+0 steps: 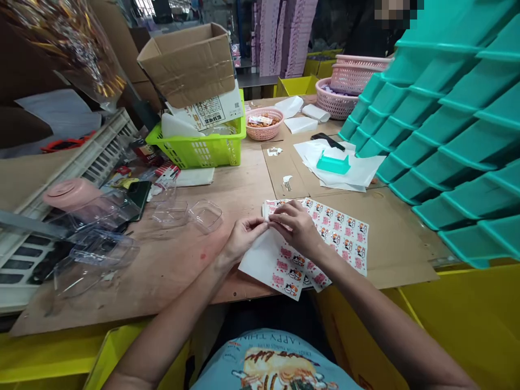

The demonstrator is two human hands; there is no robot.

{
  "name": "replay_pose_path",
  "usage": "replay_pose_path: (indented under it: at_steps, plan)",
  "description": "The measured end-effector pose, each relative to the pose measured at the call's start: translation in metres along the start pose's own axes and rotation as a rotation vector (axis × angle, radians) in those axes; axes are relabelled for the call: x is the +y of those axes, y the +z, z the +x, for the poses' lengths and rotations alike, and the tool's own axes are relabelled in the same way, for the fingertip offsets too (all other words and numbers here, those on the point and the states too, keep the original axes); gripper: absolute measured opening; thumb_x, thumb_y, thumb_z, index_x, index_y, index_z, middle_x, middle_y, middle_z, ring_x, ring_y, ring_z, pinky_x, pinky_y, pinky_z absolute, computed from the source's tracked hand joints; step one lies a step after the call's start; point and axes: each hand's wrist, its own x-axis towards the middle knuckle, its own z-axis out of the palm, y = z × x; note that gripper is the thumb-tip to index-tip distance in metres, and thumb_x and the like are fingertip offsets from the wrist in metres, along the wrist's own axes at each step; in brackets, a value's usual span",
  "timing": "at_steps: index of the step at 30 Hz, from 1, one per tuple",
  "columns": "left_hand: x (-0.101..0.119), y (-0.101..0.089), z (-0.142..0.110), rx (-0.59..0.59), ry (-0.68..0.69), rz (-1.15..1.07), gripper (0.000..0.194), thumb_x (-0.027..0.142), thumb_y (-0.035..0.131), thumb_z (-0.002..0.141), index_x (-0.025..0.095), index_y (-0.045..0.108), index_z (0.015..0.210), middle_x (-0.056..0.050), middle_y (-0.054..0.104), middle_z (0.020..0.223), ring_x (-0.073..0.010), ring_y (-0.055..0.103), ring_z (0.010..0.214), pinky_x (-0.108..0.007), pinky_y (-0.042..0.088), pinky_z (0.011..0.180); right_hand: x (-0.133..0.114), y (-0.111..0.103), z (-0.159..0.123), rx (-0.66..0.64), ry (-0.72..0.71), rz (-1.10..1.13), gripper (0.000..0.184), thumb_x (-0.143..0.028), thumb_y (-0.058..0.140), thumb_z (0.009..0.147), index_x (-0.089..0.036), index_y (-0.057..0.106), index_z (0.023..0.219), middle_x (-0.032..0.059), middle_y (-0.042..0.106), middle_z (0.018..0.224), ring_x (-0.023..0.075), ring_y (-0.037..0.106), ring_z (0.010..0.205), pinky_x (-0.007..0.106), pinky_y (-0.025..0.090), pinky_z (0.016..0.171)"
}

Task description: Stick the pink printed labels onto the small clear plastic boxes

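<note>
together, the tips of the left hand (244,238) and the right hand (299,225) meet over the upper left part of some sticker sheets (352,238). the left thumb and finger are drawn into a narrow pinch; whether a small thing sits between them is too fine to tell. the right hand has its fingers bent over the sheets, tips beside the left thumb, and i cannot tell if it grips anything. the sheets overlap near the front edge of the table (170,287), printed with cats and pink marks, the leftmost one bare white along its left side. they lie partly on cardboard (406,262).

left of the hands sit two clear boxes (206,216), side by side, and farther left a pink jar (95,201), tipped over. behind, a lime basket (199,153) bears a tilted carton (190,73), with a small pink basket (264,133) of brown pieces just right of it. a teal tray (333,163) lies on white paper (365,169), near stacked teal bins (455,143) at the right.
</note>
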Motion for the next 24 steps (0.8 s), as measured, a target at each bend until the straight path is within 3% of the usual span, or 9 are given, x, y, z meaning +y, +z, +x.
replay_pose_path:
  at_steps: [8, 13, 15, 19, 21, 24]
  plan:
    - [-0.002, -0.004, 0.003, 0.042, 0.202, 0.207, 0.019, 0.032, 0.076, 0.075, 0.015, 0.077, 0.083, -0.005, 0.072, 0.084, -0.0144, 0.064, 0.08, -0.023, 0.05, 0.074, -0.002, 0.018, -0.008, 0.081, 0.065, 0.105, 0.018, -0.021, 0.055, 0.093, -0.019, 0.073, 0.091, 0.0097, 0.071, 0.09, 0.0231, 0.055, 0.087, 0.04, 0.048, 0.081]
    - [-0.006, -0.003, 0.005, 0.107, 0.066, 0.195, 0.022, 0.032, 0.079, 0.071, 0.014, 0.077, 0.084, -0.006, 0.075, 0.085, -0.0138, 0.065, 0.074, -0.024, 0.05, 0.072, 0.009, 0.011, -0.003, 0.332, 0.335, 0.25, 0.02, -0.023, 0.057, 0.091, -0.019, 0.071, 0.078, 0.0064, 0.069, 0.077, 0.02, 0.06, 0.073, 0.036, 0.048, 0.073]
    - [-0.007, -0.003, 0.005, 0.135, 0.04, 0.144, 0.023, 0.031, 0.081, 0.069, 0.014, 0.077, 0.083, -0.005, 0.075, 0.082, -0.0128, 0.065, 0.072, -0.024, 0.05, 0.071, 0.011, 0.008, -0.002, 0.319, 0.295, 0.227, 0.015, -0.024, 0.06, 0.09, -0.019, 0.072, 0.082, 0.007, 0.07, 0.081, 0.0211, 0.06, 0.077, 0.037, 0.048, 0.074]
    - [-0.008, -0.001, 0.008, 0.154, 0.075, 0.005, 0.021, 0.029, 0.084, 0.066, 0.016, 0.076, 0.08, -0.003, 0.075, 0.082, -0.0113, 0.065, 0.073, -0.023, 0.05, 0.074, 0.0, 0.012, -0.005, 0.195, 0.073, 0.107, 0.011, -0.02, 0.061, 0.09, -0.019, 0.071, 0.093, 0.0085, 0.069, 0.085, 0.0226, 0.057, 0.083, 0.038, 0.048, 0.076]
    - [-0.01, 0.001, 0.008, 0.151, 0.077, -0.046, 0.022, 0.029, 0.084, 0.066, 0.016, 0.076, 0.082, -0.003, 0.076, 0.085, -0.0116, 0.065, 0.076, -0.023, 0.051, 0.075, -0.006, 0.017, -0.005, 0.19, 0.066, 0.083, 0.013, -0.017, 0.058, 0.091, -0.019, 0.07, 0.091, 0.0087, 0.068, 0.083, 0.0225, 0.056, 0.082, 0.038, 0.047, 0.075]
    - [-0.012, 0.003, 0.007, 0.146, 0.091, -0.072, 0.022, 0.027, 0.084, 0.065, 0.016, 0.076, 0.083, -0.004, 0.076, 0.087, -0.0122, 0.066, 0.079, -0.024, 0.05, 0.078, -0.005, 0.02, -0.005, 0.217, 0.178, 0.128, 0.013, -0.017, 0.058, 0.089, -0.019, 0.067, 0.08, 0.0065, 0.066, 0.076, 0.0215, 0.056, 0.077, 0.038, 0.047, 0.075]
